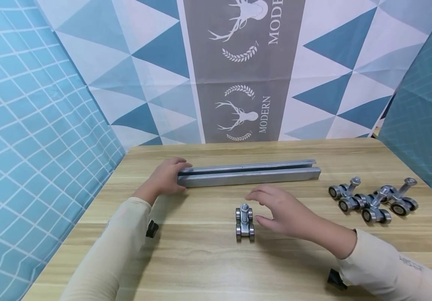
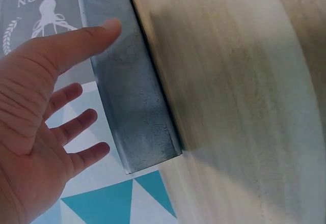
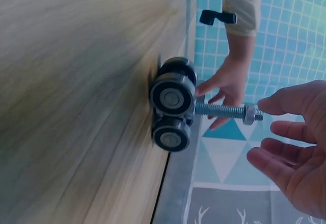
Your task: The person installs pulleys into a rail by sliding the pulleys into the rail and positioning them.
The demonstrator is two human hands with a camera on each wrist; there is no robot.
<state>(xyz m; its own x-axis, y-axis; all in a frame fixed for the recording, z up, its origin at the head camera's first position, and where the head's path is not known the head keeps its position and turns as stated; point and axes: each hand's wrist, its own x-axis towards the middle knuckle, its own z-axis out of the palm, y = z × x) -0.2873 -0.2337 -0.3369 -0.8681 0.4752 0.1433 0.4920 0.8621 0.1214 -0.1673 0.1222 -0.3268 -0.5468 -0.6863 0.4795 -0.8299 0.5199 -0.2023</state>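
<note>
A grey metal channel rail (image 1: 249,177) lies across the far part of the table, a long slot running along its top. My left hand (image 1: 167,175) is at its left end, thumb on the near side. In the left wrist view the thumb (image 2: 104,36) overlaps the rail (image 2: 130,91) while the other fingers are spread apart beyond it; contact is unclear. One four-wheeled roller trolley (image 1: 244,223) stands nearer me, its threaded bolt (image 3: 224,110) upright with a nut. Just right of it hovers my right hand (image 1: 281,209), fingers loosely bent, holding nothing.
Several more roller trolleys (image 1: 374,202) are clustered on the right side of the wooden table (image 1: 200,267). Patterned cloth (image 1: 155,62) hangs behind, with a blue checked sheet (image 1: 31,125) on the left and a teal one (image 1: 426,121) on the right.
</note>
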